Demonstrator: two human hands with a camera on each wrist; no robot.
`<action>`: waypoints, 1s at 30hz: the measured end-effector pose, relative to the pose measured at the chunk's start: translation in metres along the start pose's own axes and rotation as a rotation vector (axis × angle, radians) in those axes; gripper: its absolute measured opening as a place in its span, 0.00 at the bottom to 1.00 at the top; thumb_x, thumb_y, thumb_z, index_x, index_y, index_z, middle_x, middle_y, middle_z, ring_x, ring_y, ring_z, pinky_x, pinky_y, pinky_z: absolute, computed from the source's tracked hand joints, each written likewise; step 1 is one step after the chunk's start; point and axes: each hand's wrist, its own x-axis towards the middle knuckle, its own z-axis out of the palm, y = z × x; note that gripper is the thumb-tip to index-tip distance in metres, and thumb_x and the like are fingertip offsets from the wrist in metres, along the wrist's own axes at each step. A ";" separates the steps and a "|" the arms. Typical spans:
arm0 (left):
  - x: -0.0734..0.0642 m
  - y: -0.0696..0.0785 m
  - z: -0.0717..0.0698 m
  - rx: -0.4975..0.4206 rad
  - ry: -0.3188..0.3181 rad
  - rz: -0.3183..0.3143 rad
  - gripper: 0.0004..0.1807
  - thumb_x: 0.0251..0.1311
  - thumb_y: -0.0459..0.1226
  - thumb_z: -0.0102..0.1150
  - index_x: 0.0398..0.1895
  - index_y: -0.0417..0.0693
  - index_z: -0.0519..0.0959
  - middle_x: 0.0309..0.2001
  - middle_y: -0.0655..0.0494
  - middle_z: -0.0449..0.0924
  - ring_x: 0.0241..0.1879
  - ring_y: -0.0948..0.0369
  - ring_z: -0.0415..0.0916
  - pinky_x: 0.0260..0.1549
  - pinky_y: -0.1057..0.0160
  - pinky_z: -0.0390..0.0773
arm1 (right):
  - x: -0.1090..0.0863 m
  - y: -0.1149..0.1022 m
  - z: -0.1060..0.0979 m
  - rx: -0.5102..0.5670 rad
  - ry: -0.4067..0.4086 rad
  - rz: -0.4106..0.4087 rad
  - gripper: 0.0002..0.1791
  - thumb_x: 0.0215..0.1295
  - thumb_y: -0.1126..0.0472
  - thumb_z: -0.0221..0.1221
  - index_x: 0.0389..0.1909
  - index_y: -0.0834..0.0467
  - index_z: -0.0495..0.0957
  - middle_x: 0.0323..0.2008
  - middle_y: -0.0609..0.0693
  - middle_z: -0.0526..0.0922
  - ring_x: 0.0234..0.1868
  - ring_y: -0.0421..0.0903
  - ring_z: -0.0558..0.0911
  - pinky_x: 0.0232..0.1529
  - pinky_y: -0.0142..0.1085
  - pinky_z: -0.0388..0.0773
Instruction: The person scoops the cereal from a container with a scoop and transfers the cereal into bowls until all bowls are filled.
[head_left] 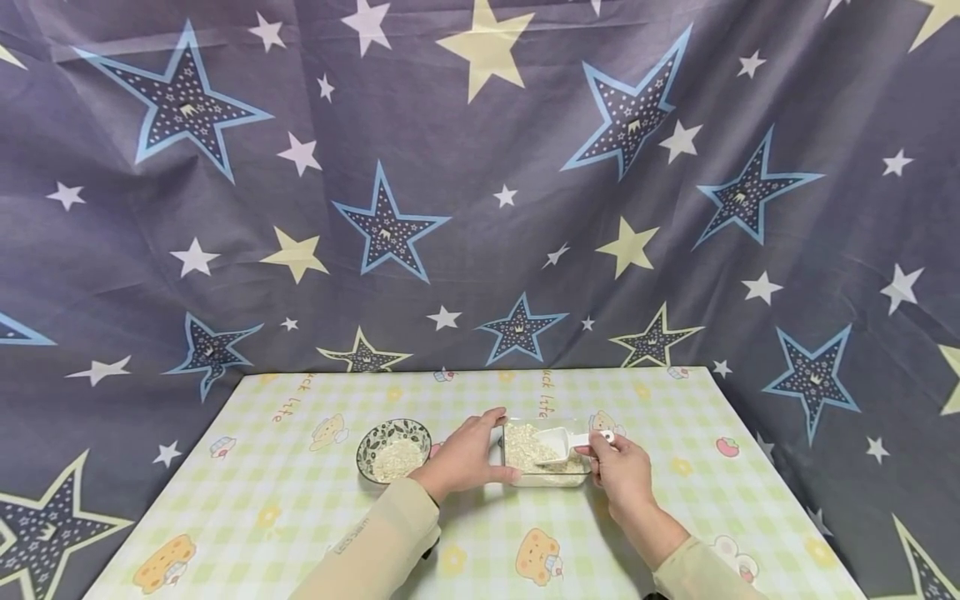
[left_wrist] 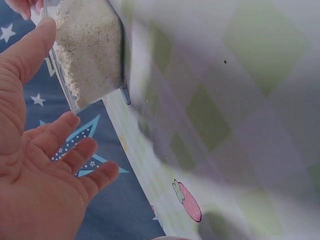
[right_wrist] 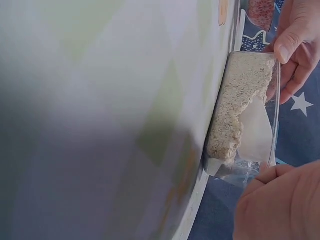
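Note:
In the head view a clear rectangular glass container (head_left: 547,481) of pale oat flakes (head_left: 522,446) sits on the table. My left hand (head_left: 471,454) holds its left end, thumb at the near corner and fingers toward the far one. The left wrist view shows the thumb (left_wrist: 37,47) over the rim. My right hand (head_left: 624,475) pinches the handle of a white scoop (head_left: 555,444), whose bowl lies tilted in the flakes. Seen from the right wrist, the scoop's bowl (right_wrist: 256,131) is partly sunk against them, inside the container wall.
Left of the container stands a round bowl (head_left: 384,432) with a dark leaf pattern, holding more flakes. A green checked cloth (head_left: 300,508) with cartoon prints covers the table. Behind it hangs a dark star-printed curtain (head_left: 465,150).

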 end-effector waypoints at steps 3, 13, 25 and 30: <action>0.000 0.000 0.000 -0.003 -0.002 -0.012 0.61 0.52 0.54 0.83 0.84 0.44 0.58 0.77 0.51 0.73 0.77 0.47 0.69 0.77 0.43 0.70 | 0.001 0.001 -0.002 0.015 0.002 0.016 0.16 0.83 0.56 0.55 0.48 0.69 0.78 0.28 0.46 0.91 0.20 0.33 0.72 0.21 0.26 0.65; 0.002 0.000 0.000 0.018 0.006 -0.035 0.63 0.50 0.56 0.84 0.84 0.46 0.59 0.77 0.55 0.73 0.76 0.47 0.69 0.76 0.41 0.71 | 0.005 0.004 -0.018 0.091 -0.041 0.093 0.16 0.85 0.54 0.51 0.55 0.65 0.75 0.30 0.39 0.91 0.18 0.29 0.68 0.17 0.22 0.64; 0.002 -0.001 0.000 0.015 0.006 -0.043 0.64 0.49 0.58 0.83 0.85 0.48 0.58 0.77 0.57 0.74 0.76 0.48 0.69 0.76 0.41 0.72 | 0.017 -0.004 -0.031 0.459 -0.190 0.242 0.27 0.88 0.58 0.45 0.80 0.58 0.53 0.35 0.41 0.89 0.22 0.25 0.65 0.18 0.17 0.58; 0.002 -0.001 0.001 0.024 0.004 -0.038 0.63 0.50 0.58 0.83 0.85 0.47 0.58 0.77 0.56 0.74 0.76 0.48 0.69 0.75 0.40 0.73 | 0.019 -0.011 -0.035 0.569 -0.225 0.258 0.27 0.88 0.57 0.44 0.81 0.56 0.51 0.35 0.41 0.85 0.22 0.26 0.64 0.19 0.17 0.58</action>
